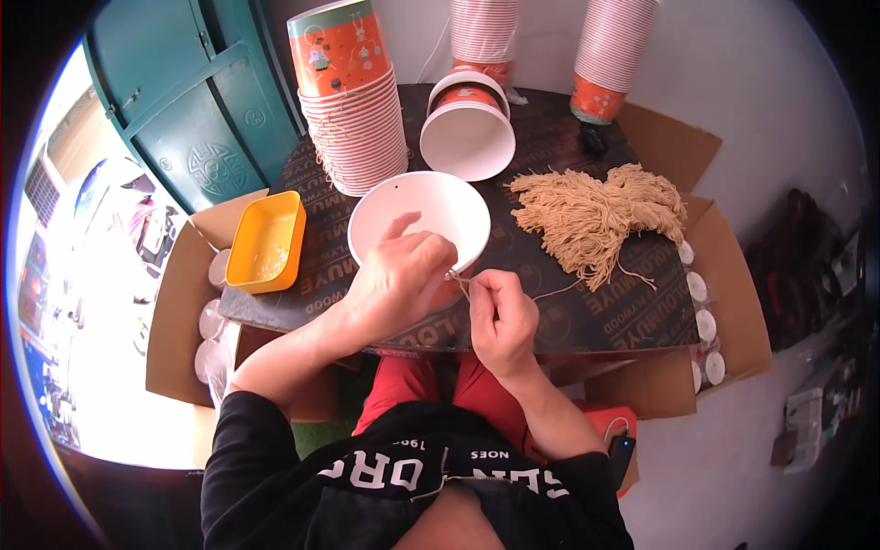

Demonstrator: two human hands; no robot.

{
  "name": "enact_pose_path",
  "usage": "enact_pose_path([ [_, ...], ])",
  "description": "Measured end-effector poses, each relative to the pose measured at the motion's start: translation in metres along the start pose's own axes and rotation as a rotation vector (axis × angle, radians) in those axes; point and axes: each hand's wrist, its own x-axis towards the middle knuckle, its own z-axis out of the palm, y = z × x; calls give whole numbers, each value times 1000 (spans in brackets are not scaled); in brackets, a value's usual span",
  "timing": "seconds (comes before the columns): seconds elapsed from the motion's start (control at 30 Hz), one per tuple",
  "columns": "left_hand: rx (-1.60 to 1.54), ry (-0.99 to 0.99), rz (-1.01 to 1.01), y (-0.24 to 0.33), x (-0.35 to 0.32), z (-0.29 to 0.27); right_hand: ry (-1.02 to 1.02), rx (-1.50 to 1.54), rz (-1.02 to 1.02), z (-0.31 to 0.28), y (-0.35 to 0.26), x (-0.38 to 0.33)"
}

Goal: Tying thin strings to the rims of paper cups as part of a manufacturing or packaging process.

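A paper bucket, white inside with orange showing outside, stands at the middle of the table, its mouth tilted towards me. My left hand is at the bucket's near rim, its fingers bent and closed on a tan string by the edge. Just right of it, my right hand pinches the same string between thumb and fingers. From there the loose end trails right, towards a bundle of tan strings. A small hole shows in the bucket's far wall. The exact grip of my left fingertips is partly hidden.
A tall stack of nested buckets rises at the back left. Behind the bucket, another white-lined bucket lies on its side. More stacks stand behind. A yellow tray sits at the left, and cardboard boxes flank the dark table.
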Motion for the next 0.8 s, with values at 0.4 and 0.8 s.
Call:
enact_pose_path([
  [0.4, -40, 92, 80, -4, -1, 6, 40, 891, 772, 8, 0, 9],
  [0.8, -140, -22, 2, -1, 1, 2, -30, 979, 767, 3, -1, 5],
])
